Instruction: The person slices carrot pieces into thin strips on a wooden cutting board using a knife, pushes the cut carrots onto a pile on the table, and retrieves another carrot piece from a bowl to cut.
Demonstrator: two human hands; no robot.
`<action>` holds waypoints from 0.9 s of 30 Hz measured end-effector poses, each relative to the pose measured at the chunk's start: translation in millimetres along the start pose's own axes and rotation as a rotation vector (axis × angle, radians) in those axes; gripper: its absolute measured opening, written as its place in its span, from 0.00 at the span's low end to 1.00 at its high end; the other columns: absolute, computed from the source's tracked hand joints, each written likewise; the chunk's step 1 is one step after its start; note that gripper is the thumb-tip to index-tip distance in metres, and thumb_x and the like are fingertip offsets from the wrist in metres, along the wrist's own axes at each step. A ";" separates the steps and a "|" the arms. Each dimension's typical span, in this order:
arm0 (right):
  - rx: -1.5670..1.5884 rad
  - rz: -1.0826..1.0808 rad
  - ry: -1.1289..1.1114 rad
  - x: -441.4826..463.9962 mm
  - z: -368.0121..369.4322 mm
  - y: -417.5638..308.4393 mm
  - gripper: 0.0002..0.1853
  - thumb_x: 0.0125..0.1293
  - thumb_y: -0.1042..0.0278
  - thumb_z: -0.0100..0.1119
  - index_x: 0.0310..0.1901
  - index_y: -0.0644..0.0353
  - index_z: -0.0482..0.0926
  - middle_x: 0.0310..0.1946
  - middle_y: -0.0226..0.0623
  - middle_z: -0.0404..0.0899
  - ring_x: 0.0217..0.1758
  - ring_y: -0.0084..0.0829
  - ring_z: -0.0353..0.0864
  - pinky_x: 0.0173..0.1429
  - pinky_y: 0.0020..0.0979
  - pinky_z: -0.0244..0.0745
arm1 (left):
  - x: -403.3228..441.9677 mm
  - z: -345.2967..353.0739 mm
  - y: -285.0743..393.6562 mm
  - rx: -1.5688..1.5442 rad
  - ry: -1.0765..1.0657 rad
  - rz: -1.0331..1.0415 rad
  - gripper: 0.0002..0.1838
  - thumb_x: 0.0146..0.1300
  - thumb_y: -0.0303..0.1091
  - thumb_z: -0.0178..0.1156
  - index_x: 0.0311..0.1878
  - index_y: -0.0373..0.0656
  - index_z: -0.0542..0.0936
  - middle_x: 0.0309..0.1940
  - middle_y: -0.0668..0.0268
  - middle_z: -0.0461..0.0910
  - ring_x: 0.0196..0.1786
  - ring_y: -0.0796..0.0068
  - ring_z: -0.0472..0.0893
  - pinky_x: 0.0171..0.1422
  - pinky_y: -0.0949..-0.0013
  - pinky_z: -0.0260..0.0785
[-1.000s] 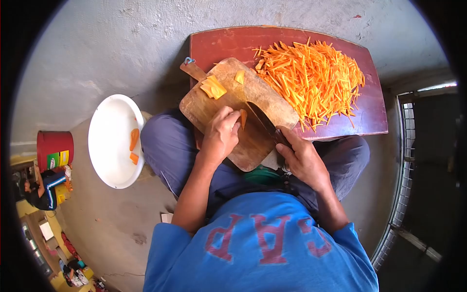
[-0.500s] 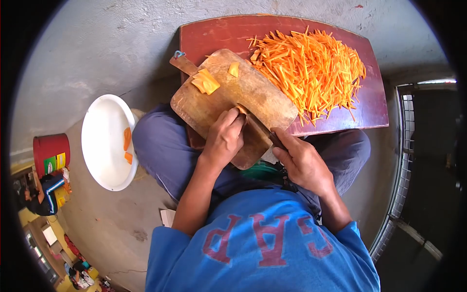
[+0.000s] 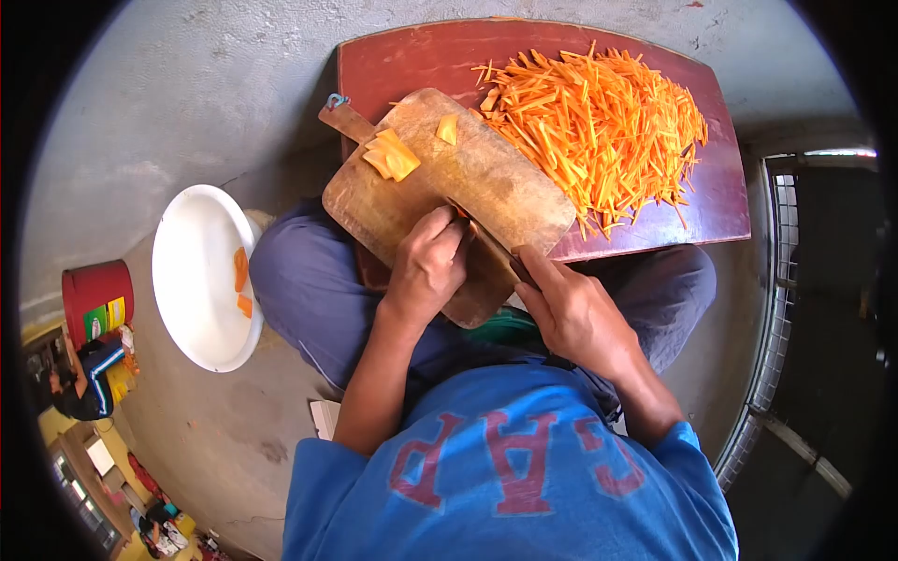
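My right hand [image 3: 582, 309] is closed round the handle of a knife [image 3: 493, 240], whose blade runs up and left across the wooden cutting board [image 3: 510, 182]. Against the blade, the curled fingers of my left hand [image 3: 430, 266] press on a small carrot piece [image 3: 461, 214], mostly hidden by them. Farther up the board lie a fanned stack of flat carrot slices [image 3: 393, 156] and one separate slice [image 3: 447, 129]. A large heap of carrot strips [image 3: 599, 136] sits beside the board on the red table [image 3: 412, 61].
A white basin [image 3: 192, 309] with a few orange pieces [image 3: 241, 271] stands on the floor at left. Beyond it are a red bucket [image 3: 98, 290] and a person [image 3: 89, 374]. A mesh-framed opening [image 3: 781, 271] lies at right. The board's near end overhangs my lap.
The knife blade has tilted slightly and its tip shows more beyond my left fingers. Both hands stay at nearly the same spot on the board. The slices and heap look unchanged.
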State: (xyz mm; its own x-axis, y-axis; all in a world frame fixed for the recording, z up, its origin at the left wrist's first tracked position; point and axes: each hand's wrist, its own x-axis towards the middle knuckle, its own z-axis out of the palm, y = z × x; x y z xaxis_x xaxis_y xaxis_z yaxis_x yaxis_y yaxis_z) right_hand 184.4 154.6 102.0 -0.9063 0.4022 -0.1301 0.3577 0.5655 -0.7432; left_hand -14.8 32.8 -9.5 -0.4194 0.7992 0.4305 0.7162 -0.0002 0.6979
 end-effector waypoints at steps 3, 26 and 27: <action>-0.018 -0.044 0.037 7.9 12.1 6.0 0.23 0.84 0.71 0.67 0.74 0.66 0.77 0.50 0.66 0.89 0.53 0.70 0.90 0.52 0.58 0.86 | -4.6 -2.1 -3.7 0.043 -0.052 -0.002 0.15 0.59 0.11 0.63 0.50 0.26 0.87 0.49 0.43 0.87 0.53 0.35 0.89 0.60 0.45 0.86; 0.048 -0.046 0.026 13.5 7.7 5.8 0.23 0.83 0.72 0.67 0.74 0.67 0.77 0.48 0.66 0.89 0.51 0.71 0.90 0.53 0.58 0.86 | -3.6 -3.7 2.5 0.024 -0.019 -0.013 0.09 0.60 0.12 0.63 0.43 0.28 0.86 0.43 0.47 0.81 0.48 0.38 0.85 0.53 0.44 0.81; 0.049 -0.051 0.040 8.0 4.5 0.7 0.23 0.83 0.72 0.67 0.74 0.68 0.77 0.47 0.66 0.89 0.51 0.70 0.90 0.53 0.58 0.86 | -4.6 -3.1 2.8 0.018 -0.014 -0.020 0.09 0.60 0.12 0.63 0.42 0.28 0.86 0.43 0.47 0.81 0.48 0.38 0.85 0.53 0.44 0.81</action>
State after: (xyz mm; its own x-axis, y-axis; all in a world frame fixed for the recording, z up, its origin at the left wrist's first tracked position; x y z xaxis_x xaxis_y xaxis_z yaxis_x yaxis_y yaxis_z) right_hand 176.3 155.1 97.5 -0.9130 0.4028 -0.0655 0.2988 0.5504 -0.7796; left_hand -12.6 27.3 -7.8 -0.4257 0.8074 0.4085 0.7177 0.0263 0.6959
